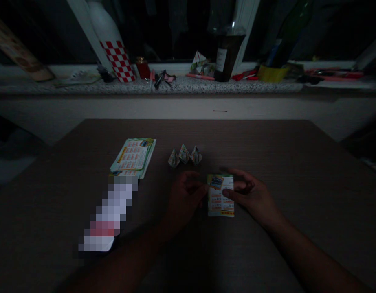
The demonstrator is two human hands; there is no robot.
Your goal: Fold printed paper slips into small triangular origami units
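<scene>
Between my hands is a small printed sheet of paper (220,203), upright to my view, with a blue and orange picture and rows of red print. My left hand (188,193) pinches its left edge between thumb and fingers. From the right, my right hand (251,193) grips it, thumb on the front and fingers behind. Just beyond my left hand, three small folded paper pieces (184,154) with pointed tops stand in a row. A stack of similar printed sheets (131,156) lies to the left.
A phone-like device (108,215) with a blurred-out bright screen lies left of my forearm on the brown table (251,142). Along the granite sill (181,86) stand a red-checked white bottle (116,53), a dark plastic cup (227,57), a green bottle (288,36) and small clutter.
</scene>
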